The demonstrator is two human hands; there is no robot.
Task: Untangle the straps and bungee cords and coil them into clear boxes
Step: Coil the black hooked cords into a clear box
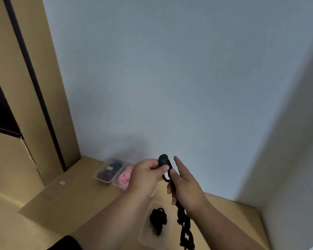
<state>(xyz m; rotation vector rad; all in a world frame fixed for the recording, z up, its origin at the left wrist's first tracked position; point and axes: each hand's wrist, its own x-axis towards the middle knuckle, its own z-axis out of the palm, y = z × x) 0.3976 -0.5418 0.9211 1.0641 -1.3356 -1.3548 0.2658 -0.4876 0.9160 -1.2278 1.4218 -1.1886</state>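
Black cord (181, 215) held up over the surface (65, 201), tail hanging knotted toward a clear box (146, 239) with a black bundle (158, 220) in it. Left hand (146, 177) pinching the cord's top end. Right hand (185, 184) with forefinger straight, thumb and lower fingers curled on the cord just below. Looks light, limp, stretchy, likely to snag at knots. Best gripped at the stiff end, slack fed through. Two filled boxes (107, 181) behind.

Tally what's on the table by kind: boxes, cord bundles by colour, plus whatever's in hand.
Clear boxes: 3, far left, far right, near
Dark blue/maroon bundle: 1
Pink bundle: 1
Black bundle in near box: 1
Black cord held by left hand and right hand: 1
Total: 7
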